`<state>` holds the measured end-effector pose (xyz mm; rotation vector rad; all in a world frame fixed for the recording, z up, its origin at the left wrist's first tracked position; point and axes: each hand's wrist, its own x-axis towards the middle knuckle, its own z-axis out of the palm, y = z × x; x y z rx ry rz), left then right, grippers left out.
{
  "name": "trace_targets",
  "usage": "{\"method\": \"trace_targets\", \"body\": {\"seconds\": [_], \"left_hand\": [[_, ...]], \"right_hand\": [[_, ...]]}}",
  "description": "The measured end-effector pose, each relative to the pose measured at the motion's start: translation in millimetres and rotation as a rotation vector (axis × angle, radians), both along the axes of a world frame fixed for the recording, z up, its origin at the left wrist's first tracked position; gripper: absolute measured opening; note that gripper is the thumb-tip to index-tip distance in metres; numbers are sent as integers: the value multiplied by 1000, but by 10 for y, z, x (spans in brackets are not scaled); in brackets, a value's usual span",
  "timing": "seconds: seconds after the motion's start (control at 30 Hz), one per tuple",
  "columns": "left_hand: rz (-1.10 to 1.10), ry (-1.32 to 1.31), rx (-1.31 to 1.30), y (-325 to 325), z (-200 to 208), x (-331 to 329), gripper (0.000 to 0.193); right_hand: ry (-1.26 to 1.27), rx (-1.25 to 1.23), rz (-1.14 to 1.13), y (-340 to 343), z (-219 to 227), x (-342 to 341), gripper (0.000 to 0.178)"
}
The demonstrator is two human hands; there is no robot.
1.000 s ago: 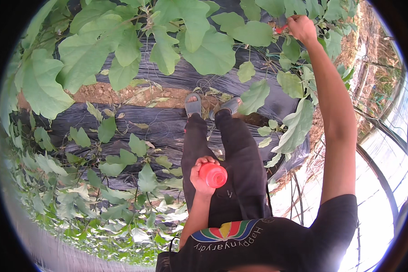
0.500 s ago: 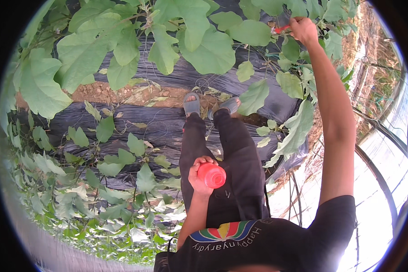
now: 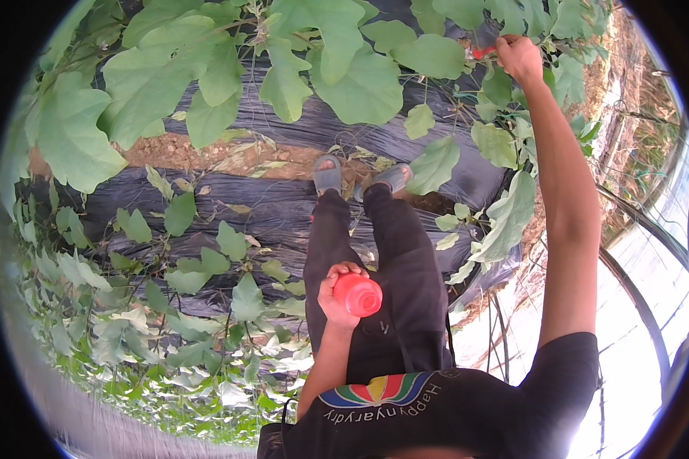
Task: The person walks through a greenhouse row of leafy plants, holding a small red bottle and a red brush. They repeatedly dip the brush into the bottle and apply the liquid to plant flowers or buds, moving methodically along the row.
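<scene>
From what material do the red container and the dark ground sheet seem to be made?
Red container: probably plastic, smooth with soft sheen, judging by its even colour and concentric rings. Dark ground sheet: likely thin plastic film, shiny, since it wrinkles finely and reflects light.

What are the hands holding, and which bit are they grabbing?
The left hand holds a red container around its side. The right hand holds a small red thing by its right end; it's too small to tell what it is.

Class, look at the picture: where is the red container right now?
In the head view, the red container is just below the picture's middle, held in the person's left hand and seen against the dark trousers.
</scene>
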<state>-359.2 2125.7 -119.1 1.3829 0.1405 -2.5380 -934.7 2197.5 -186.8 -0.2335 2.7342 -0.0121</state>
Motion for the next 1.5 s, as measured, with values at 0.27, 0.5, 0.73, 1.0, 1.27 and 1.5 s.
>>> {"method": "trace_targets", "body": {"seconds": [0.27,0.5,0.73,1.0,1.27,1.5], "left_hand": [[5,-9,-6,-73,39,11,22],[59,29,-85,-321,157,-188,21],[188,100,-221,-718,16,-323,22],[227,41,-216,-807,124,-397,14],[144,-15,-304,-719,50,-262,21],[46,74,-360,-618,52,-264,20]], "right_hand": [[149,106,137,13,280,203,38],[162,-583,-33,-177,1107,1211,32],[-261,-1339,-106,96,1833,2557,31],[-529,-1500,181,-28,2429,2965,32],[-546,-1152,665,-236,2682,3004,13],[-597,-952,876,-555,2485,3341,15]]}}
